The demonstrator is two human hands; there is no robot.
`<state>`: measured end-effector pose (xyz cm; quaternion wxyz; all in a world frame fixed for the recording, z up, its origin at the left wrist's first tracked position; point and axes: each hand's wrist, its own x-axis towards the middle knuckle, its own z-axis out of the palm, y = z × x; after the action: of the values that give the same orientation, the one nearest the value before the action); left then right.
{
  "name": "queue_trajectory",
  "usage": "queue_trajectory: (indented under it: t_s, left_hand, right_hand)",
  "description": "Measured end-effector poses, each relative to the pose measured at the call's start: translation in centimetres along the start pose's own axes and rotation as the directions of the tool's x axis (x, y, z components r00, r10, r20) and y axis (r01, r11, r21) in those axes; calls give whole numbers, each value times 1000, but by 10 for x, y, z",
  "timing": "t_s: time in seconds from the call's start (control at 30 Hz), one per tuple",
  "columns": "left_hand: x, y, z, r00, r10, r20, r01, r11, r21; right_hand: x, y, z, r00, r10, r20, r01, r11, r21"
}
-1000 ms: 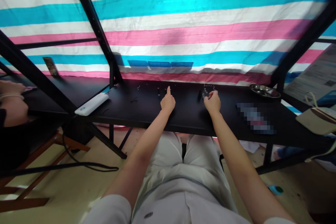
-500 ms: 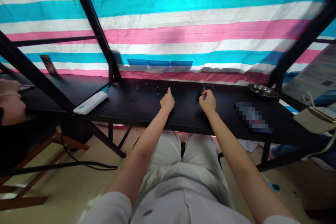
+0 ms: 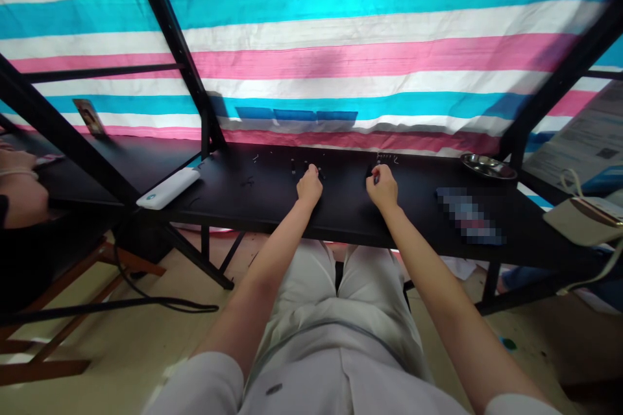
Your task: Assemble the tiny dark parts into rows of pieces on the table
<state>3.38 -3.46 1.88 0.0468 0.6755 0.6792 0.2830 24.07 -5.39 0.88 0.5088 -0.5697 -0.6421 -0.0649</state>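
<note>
My left hand (image 3: 309,187) is over the black tabletop (image 3: 341,207) with its fingers curled together. A small dark piece (image 3: 320,174) shows at the right side of its fingertips. Just left of that hand a short dark cylinder (image 3: 293,166) stands on the tabletop. My right hand (image 3: 383,188) is closed in a pinch, and a small dark object (image 3: 369,172) pokes out at its left side; its kind is too small to make out. Beyond the right hand lies a row of tiny whitish bits (image 3: 388,156).
A white oblong device (image 3: 169,189) lies at the left end. On the right are a metal dish (image 3: 488,167), a blurred-out packet (image 3: 470,216) and a beige bag (image 3: 584,220). Black frame posts (image 3: 168,32) rise at both sides. Another person's arm (image 3: 22,185) is at far left.
My left index finger, stretched forward before, has curled in, and a dark piece now shows beside the fingertips. My right hand has shifted slightly left, still pinching.
</note>
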Motion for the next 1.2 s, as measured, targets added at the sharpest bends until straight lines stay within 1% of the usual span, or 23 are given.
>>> queue_trajectory:
  t_s: [0.1,0.17,0.23,0.3,0.37,0.5,0.67,0.8,0.93,1.07,1.2]
  left_hand:
    - [-1,2,-2,999,-37,9,37,999,14]
    - [-2,3,-2,1000,-18,16,17,1000,25]
    - [-3,6,-1,998,64,29,-65,997,45]
    - [-3,10,2,986,160,53,-164,983,83]
    - [-2,14,6,978,194,78,-203,970,135]
    - [6,21,11,988,124,93,-141,968,209]
    - [13,23,11,994,39,102,-63,968,242]
    - [14,21,12,997,10,83,-30,970,242]
    - [14,17,17,998,21,53,-33,971,238]
    - [10,12,17,995,88,45,-95,978,188]
    - [3,11,10,982,190,3,-190,980,52]
  right_hand:
    - [0,-1,0,1000,-9,-2,9,1000,15]
    - [0,0,1,1000,-22,-1,22,1000,22]
    - [-1,1,2,999,-46,3,46,999,29]
    - [-1,2,3,997,-74,13,73,997,40]
    - [-2,2,4,995,-92,30,91,995,48]
    - [-3,1,4,993,-106,58,104,994,42]
    - [-3,-1,3,991,-113,67,110,993,49]
    - [-3,0,4,990,-128,63,124,990,62]
    - [-3,0,4,989,-130,64,125,989,74]
    - [-3,-1,3,990,-119,80,113,991,73]
    - [-4,-4,2,986,-128,109,119,990,79]
